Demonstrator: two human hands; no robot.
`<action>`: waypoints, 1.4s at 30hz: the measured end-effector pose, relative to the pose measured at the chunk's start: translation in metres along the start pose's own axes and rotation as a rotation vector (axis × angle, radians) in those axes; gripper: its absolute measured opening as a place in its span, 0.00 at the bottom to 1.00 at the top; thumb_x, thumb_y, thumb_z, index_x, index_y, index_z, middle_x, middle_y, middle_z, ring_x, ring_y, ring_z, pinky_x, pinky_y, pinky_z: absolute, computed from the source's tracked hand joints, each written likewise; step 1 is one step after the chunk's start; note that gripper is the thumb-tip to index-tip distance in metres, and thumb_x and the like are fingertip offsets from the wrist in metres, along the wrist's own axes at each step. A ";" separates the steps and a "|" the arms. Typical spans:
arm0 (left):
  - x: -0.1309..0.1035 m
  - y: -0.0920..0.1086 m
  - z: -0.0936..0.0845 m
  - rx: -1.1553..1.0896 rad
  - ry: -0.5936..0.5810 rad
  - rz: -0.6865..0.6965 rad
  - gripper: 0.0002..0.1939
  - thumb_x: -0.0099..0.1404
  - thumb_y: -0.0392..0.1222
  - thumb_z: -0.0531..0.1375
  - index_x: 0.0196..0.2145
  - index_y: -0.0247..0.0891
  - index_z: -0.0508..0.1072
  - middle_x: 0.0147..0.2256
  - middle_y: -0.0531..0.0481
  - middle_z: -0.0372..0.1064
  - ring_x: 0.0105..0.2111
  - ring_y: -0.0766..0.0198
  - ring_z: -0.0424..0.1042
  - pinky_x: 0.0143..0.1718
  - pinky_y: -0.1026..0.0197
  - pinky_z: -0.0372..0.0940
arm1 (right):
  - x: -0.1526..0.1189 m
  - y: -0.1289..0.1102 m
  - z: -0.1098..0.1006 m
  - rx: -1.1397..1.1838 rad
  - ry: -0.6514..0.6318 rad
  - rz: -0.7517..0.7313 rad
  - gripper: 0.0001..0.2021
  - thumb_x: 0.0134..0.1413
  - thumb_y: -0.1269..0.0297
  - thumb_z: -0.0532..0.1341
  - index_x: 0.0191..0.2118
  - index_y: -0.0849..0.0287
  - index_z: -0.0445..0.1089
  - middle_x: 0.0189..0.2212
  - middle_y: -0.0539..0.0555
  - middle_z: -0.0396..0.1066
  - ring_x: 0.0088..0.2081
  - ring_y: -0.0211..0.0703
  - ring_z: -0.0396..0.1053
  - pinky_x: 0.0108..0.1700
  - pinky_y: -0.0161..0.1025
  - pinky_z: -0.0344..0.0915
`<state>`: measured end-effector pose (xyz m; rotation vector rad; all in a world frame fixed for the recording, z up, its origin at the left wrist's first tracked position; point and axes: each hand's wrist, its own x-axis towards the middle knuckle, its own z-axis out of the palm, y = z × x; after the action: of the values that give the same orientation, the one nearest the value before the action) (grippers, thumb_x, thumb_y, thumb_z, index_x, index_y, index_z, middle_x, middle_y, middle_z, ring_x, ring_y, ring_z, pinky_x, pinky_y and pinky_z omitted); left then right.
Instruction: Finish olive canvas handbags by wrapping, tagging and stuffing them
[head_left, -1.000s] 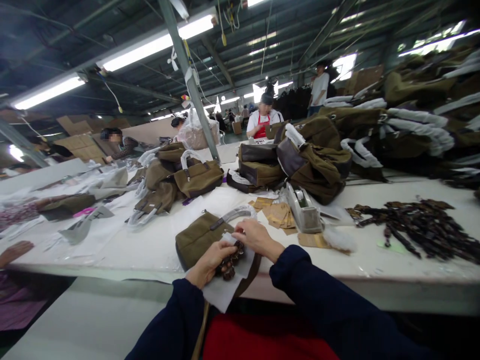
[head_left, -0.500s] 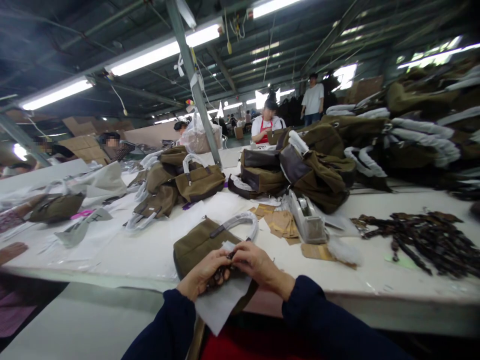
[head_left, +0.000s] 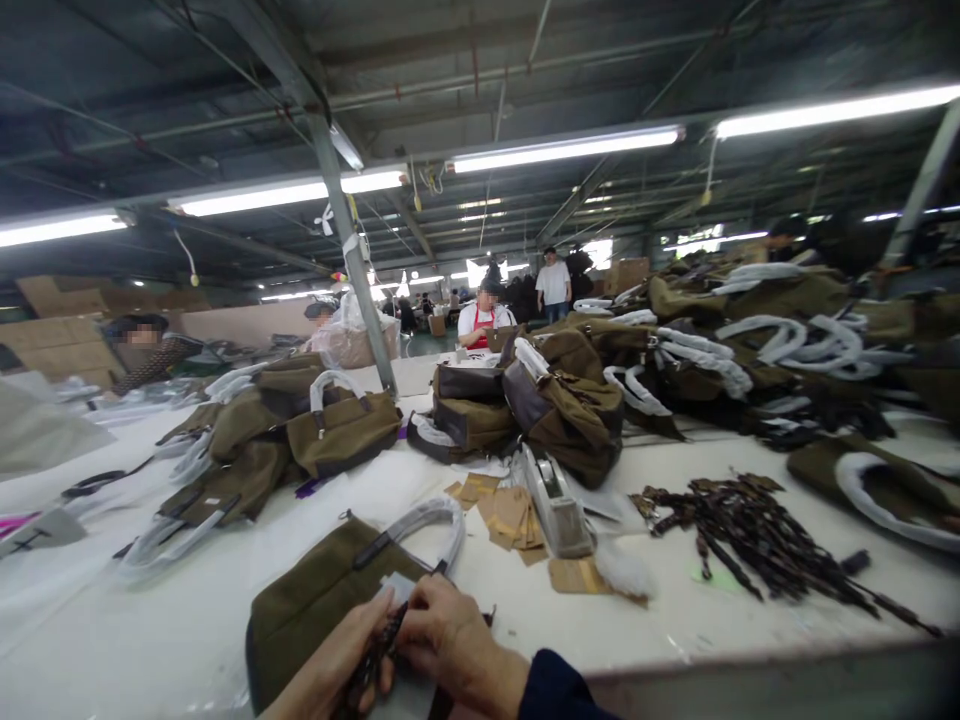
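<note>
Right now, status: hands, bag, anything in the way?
Left fingers around dark strand; right fingers at its upper part, grip hidden. Olive bag on table, partly hidden by them. Tape dispenser off to the right, nothing seen blocking.

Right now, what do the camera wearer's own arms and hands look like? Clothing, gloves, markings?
The bare, five-fingered left hand and right hand show no gloves. A dark navy-blue, long fabric sleeve covers the right forearm, ending near the wrist; no markings visible on it. The left arm's sleeve is out of frame.
</note>
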<state>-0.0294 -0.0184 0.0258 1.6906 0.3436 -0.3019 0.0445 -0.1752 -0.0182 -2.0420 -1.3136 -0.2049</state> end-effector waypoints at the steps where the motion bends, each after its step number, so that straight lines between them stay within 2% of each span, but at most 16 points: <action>1: 0.000 0.000 0.000 0.000 -0.006 0.013 0.35 0.54 0.76 0.54 0.37 0.37 0.68 0.15 0.50 0.68 0.09 0.71 0.55 0.11 0.69 0.44 | 0.000 -0.002 -0.001 -0.007 -0.008 0.004 0.04 0.55 0.59 0.65 0.37 0.48 0.74 0.39 0.50 0.67 0.42 0.45 0.65 0.37 0.36 0.61; 6: -0.005 0.001 0.002 0.024 -0.025 0.090 0.26 0.56 0.65 0.62 0.36 0.38 0.65 0.14 0.57 0.63 0.09 0.73 0.54 0.11 0.71 0.44 | -0.002 -0.013 -0.017 0.039 -0.028 -0.023 0.03 0.56 0.66 0.64 0.37 0.53 0.75 0.39 0.52 0.68 0.43 0.44 0.65 0.43 0.37 0.63; 10: -0.008 0.002 0.002 0.075 0.042 0.110 0.24 0.58 0.60 0.62 0.39 0.37 0.66 0.13 0.60 0.61 0.09 0.73 0.53 0.11 0.71 0.44 | -0.005 -0.006 -0.048 0.157 -0.012 -0.113 0.08 0.60 0.65 0.62 0.44 0.56 0.74 0.45 0.56 0.69 0.48 0.43 0.65 0.50 0.39 0.64; 12: -0.009 0.001 0.000 0.089 0.068 0.111 0.22 0.59 0.58 0.61 0.40 0.37 0.66 0.13 0.60 0.59 0.09 0.73 0.52 0.11 0.71 0.45 | -0.007 0.002 -0.065 0.137 -0.059 -0.173 0.12 0.59 0.62 0.64 0.47 0.56 0.73 0.48 0.56 0.69 0.50 0.44 0.64 0.52 0.40 0.63; 15: -0.010 0.000 0.000 0.098 0.088 0.129 0.22 0.60 0.55 0.61 0.44 0.35 0.70 0.17 0.58 0.61 0.10 0.73 0.54 0.11 0.70 0.47 | -0.009 0.010 -0.081 0.013 -0.223 -0.289 0.18 0.54 0.57 0.67 0.50 0.55 0.71 0.52 0.57 0.68 0.51 0.47 0.64 0.53 0.42 0.63; 18: -0.012 0.000 0.001 0.159 0.105 0.148 0.24 0.63 0.51 0.58 0.53 0.35 0.70 0.22 0.53 0.67 0.11 0.71 0.56 0.12 0.68 0.48 | -0.009 0.012 -0.079 -0.120 -0.328 -0.366 0.13 0.60 0.59 0.62 0.49 0.55 0.70 0.50 0.57 0.70 0.51 0.47 0.65 0.52 0.43 0.62; 20: -0.016 -0.001 0.002 0.259 0.133 0.233 0.22 0.64 0.48 0.56 0.53 0.37 0.72 0.28 0.48 0.72 0.16 0.67 0.63 0.16 0.66 0.55 | -0.008 0.010 -0.072 -0.196 -0.318 -0.385 0.08 0.65 0.63 0.57 0.46 0.55 0.71 0.45 0.56 0.72 0.47 0.46 0.66 0.49 0.41 0.63; 22: -0.021 -0.004 0.004 0.389 0.203 0.373 0.18 0.65 0.45 0.56 0.50 0.41 0.75 0.38 0.45 0.75 0.29 0.59 0.72 0.29 0.63 0.64 | -0.004 0.009 -0.064 -0.253 -0.268 -0.399 0.09 0.67 0.66 0.53 0.42 0.57 0.71 0.40 0.56 0.72 0.44 0.45 0.66 0.45 0.40 0.63; 24: -0.026 -0.007 0.007 0.556 0.277 0.453 0.18 0.66 0.40 0.55 0.52 0.43 0.74 0.44 0.43 0.74 0.42 0.54 0.72 0.42 0.59 0.65 | 0.001 0.008 -0.057 -0.259 -0.199 -0.423 0.09 0.68 0.68 0.52 0.41 0.58 0.70 0.41 0.56 0.72 0.43 0.45 0.65 0.46 0.41 0.63; 25: -0.028 -0.009 0.009 0.663 0.299 0.447 0.20 0.67 0.37 0.53 0.55 0.43 0.71 0.44 0.42 0.73 0.44 0.53 0.71 0.45 0.58 0.64 | 0.004 0.007 -0.054 -0.244 -0.168 -0.436 0.10 0.68 0.69 0.52 0.41 0.59 0.70 0.42 0.57 0.72 0.44 0.45 0.65 0.47 0.41 0.63; 27: -0.031 -0.009 0.013 0.901 0.308 0.375 0.24 0.67 0.32 0.48 0.58 0.41 0.67 0.43 0.41 0.72 0.41 0.54 0.71 0.44 0.57 0.63 | 0.011 0.005 -0.048 -0.203 -0.136 -0.443 0.10 0.68 0.69 0.51 0.41 0.60 0.70 0.44 0.58 0.71 0.46 0.45 0.64 0.49 0.42 0.63; 29: -0.035 -0.008 0.017 1.097 0.297 0.307 0.25 0.67 0.29 0.44 0.58 0.38 0.66 0.43 0.40 0.70 0.39 0.55 0.71 0.42 0.57 0.63 | 0.018 0.004 -0.044 -0.158 -0.165 -0.401 0.10 0.68 0.68 0.52 0.40 0.62 0.70 0.40 0.58 0.71 0.43 0.45 0.64 0.47 0.41 0.63; 31: -0.038 -0.006 0.019 1.189 0.300 0.281 0.24 0.69 0.30 0.43 0.57 0.37 0.67 0.42 0.40 0.69 0.38 0.54 0.71 0.41 0.57 0.63 | 0.024 0.004 -0.043 -0.095 -0.229 -0.319 0.10 0.67 0.66 0.54 0.38 0.62 0.71 0.37 0.56 0.70 0.40 0.43 0.65 0.44 0.38 0.64; 34: -0.045 -0.003 0.018 1.163 0.321 0.321 0.19 0.71 0.36 0.45 0.54 0.41 0.69 0.43 0.41 0.68 0.41 0.55 0.70 0.42 0.57 0.63 | 0.031 0.005 -0.046 0.021 -0.307 -0.206 0.09 0.65 0.65 0.57 0.35 0.62 0.71 0.35 0.54 0.70 0.40 0.41 0.66 0.44 0.35 0.62; 37: -0.052 -0.001 0.013 1.026 0.322 0.380 0.16 0.72 0.40 0.48 0.48 0.42 0.73 0.47 0.43 0.67 0.45 0.56 0.69 0.47 0.57 0.63 | 0.037 0.006 -0.051 0.109 -0.360 -0.155 0.06 0.62 0.66 0.60 0.35 0.61 0.72 0.35 0.53 0.70 0.39 0.40 0.66 0.43 0.34 0.61; 42: -0.060 0.002 0.000 0.824 0.283 0.373 0.17 0.72 0.46 0.48 0.44 0.42 0.76 0.39 0.45 0.70 0.42 0.56 0.70 0.46 0.57 0.62 | 0.043 0.008 -0.051 0.217 -0.366 -0.061 0.04 0.57 0.70 0.63 0.31 0.61 0.72 0.30 0.49 0.69 0.34 0.37 0.65 0.39 0.32 0.59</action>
<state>-0.0836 -0.0221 0.0513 2.5723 0.0960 0.1034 0.0832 -0.1770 0.0365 -1.9119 -1.5437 0.2874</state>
